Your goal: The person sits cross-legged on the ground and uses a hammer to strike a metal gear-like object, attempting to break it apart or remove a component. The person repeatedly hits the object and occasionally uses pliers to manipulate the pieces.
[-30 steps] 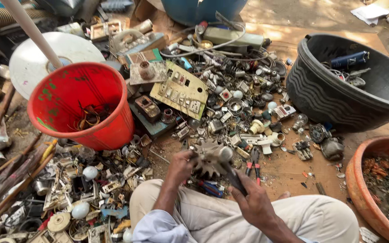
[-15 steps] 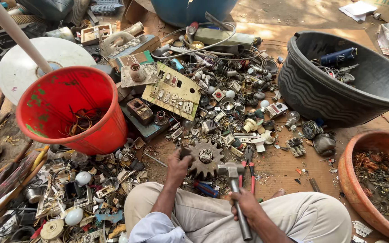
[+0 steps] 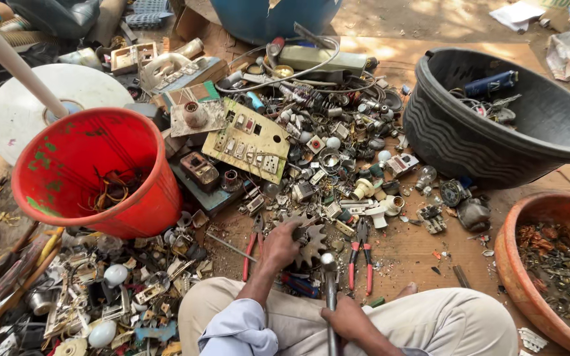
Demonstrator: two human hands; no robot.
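Gear (image 3: 310, 238), toothed steel, judged heavy and rigid, is pinned by closed left hand (image 3: 280, 245); hammer (image 3: 330, 290) is gripped tight by right hand (image 3: 346, 318); teeth best avoided.

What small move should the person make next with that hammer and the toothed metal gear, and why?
Probably a short downward tap: the left hand steadies the rusty toothed metal gear on the ground, while the right hand grips the metal hammer, its head just beside the gear.

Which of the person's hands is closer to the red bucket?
Left. The left hand grips the gear just right of the red bucket; the right hand holds the hammer, farther off.
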